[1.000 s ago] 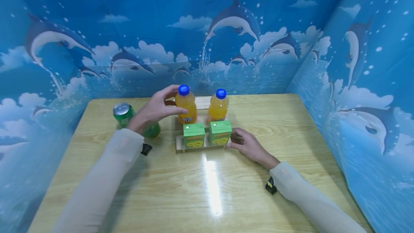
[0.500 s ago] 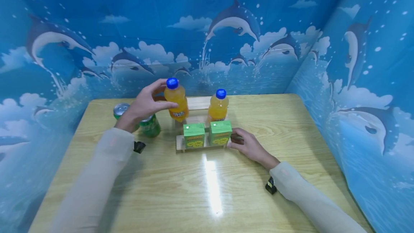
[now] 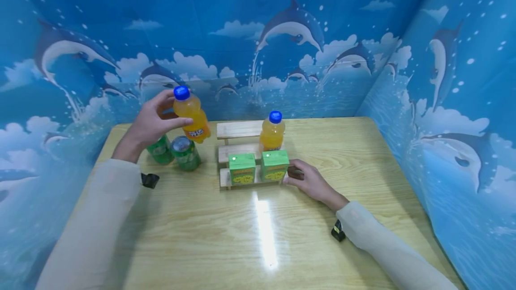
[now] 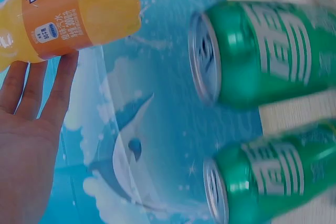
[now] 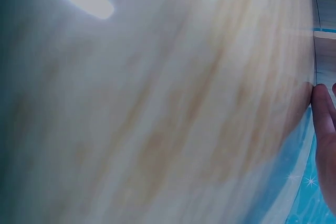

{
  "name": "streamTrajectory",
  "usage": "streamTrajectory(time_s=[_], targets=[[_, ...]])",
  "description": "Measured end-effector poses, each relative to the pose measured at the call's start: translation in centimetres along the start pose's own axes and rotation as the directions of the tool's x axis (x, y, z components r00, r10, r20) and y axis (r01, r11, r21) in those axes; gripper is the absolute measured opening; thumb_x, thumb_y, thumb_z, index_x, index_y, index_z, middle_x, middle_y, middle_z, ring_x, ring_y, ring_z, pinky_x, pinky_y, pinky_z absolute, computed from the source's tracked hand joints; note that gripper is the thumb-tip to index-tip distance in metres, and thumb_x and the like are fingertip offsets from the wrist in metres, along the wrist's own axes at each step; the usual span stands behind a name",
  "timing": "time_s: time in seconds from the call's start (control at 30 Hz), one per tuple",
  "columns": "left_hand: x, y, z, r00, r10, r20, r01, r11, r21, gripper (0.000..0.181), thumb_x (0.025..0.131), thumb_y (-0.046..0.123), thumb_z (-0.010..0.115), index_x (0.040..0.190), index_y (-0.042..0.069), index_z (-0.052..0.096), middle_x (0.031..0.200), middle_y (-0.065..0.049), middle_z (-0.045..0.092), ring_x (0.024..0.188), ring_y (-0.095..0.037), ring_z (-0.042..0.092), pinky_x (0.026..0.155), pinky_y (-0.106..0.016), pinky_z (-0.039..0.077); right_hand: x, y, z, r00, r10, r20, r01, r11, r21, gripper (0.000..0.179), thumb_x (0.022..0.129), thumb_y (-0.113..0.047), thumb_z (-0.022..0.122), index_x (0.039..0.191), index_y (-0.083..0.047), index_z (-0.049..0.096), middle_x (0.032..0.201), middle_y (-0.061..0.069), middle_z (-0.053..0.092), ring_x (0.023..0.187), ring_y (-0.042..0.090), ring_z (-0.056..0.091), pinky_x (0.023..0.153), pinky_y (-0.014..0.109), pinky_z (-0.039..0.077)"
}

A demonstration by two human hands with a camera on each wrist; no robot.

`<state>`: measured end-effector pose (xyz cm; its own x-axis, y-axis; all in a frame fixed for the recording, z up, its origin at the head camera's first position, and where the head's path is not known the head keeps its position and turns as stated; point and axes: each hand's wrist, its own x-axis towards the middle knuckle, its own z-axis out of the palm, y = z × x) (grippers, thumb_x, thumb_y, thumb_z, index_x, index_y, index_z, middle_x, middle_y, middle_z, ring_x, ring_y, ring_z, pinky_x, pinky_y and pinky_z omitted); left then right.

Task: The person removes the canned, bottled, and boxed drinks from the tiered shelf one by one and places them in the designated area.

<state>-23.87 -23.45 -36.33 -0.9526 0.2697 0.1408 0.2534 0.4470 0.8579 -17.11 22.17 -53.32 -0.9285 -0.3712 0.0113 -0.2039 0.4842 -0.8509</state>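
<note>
In the head view my left hand grips an orange soda bottle with a blue cap, tilted and lifted above two green soda cans. The left wrist view shows the held bottle at top left, fingers behind it, and the cans to its right. My right hand touches the right end of a small stepped wooden rack; whether its fingers pinch the rack is hard to tell. A second orange soda bottle stands on the rack, behind two green juice boxes on the lowest step.
The near green can and the other green can stand left of the rack on the wooden table. A blue dolphin-print curtain closes off the back and sides.
My left hand has lifted the orange soda bottle off the rack and carried it left, tilting it. The near can shows fully now. My right hand has stayed at the rack's end.
</note>
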Motion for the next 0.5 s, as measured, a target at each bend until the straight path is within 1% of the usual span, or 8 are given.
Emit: streamTrajectory(time_s=[0.03,0.1,0.23,0.37,0.5], targets=[[-0.1,-0.2,-0.4,1.0,-0.008,-0.009,0.008,1.0,0.01,0.065,0.102,0.025,0.08,0.16,0.028,0.051,0.155,-0.008,0.062,0.132,-0.018,0.065,0.099,-0.017,0.058,0.0,0.0,0.0,1.0,0.001,0.001,-0.001,1.0,0.0,0.059,0.096,-0.023,0.085,0.149,-0.009,0.062,0.148,0.017,0.067,0.136,0.041,0.067,0.113,0.05,0.057],[-0.5,-0.4,-1.2,0.999,-0.026,-0.029,0.027,0.999,0.027,0.066,0.102,0.027,0.08,0.161,0.03,0.05,0.156,-0.009,0.061,0.13,-0.016,0.064,0.094,-0.011,0.055,0.0,0.0,0.0,1.0,0.002,0.001,-0.002,1.0,-0.001,0.058,0.096,-0.023,0.085,0.148,-0.009,0.062,0.148,0.017,0.067,0.136,0.041,0.067,0.114,0.05,0.057],[-1.3,-0.7,-2.9,0.996,-0.062,-0.063,0.065,0.997,0.045,0.067,0.103,0.03,0.078,0.162,0.032,0.048,0.159,-0.01,0.058,0.13,-0.014,0.062,0.093,-0.008,0.053,0.1,0.1,-0.1,1.0,0.001,0.003,-0.001,1.0,0.001,0.058,0.096,-0.023,0.085,0.148,-0.009,0.062,0.148,0.016,0.067,0.136,0.041,0.067,0.114,0.049,0.057],[-2.1,-1.3,-4.3,0.99,-0.097,-0.102,0.105,0.992,0.072,0.069,0.103,0.035,0.078,0.164,0.034,0.045,0.161,-0.007,0.057,0.128,-0.005,0.059,0.093,-0.007,0.051,0.0,0.1,-0.1,1.0,0.0,0.001,-0.001,1.0,0.004,0.059,0.096,-0.023,0.085,0.149,-0.009,0.062,0.148,0.016,0.067,0.136,0.041,0.067,0.114,0.05,0.057],[-3.1,-1.9,-5.4,0.983,-0.13,-0.127,0.144,0.984,0.105,0.07,0.104,0.038,0.076,0.165,0.037,0.043,0.16,-0.003,0.058,0.125,0.001,0.055,0.092,-0.008,0.049,0.0,0.1,-0.1,1.0,0.006,0.007,-0.006,1.0,0.007,0.06,0.097,-0.024,0.084,0.15,-0.009,0.061,0.149,0.016,0.066,0.137,0.041,0.066,0.114,0.05,0.056]])
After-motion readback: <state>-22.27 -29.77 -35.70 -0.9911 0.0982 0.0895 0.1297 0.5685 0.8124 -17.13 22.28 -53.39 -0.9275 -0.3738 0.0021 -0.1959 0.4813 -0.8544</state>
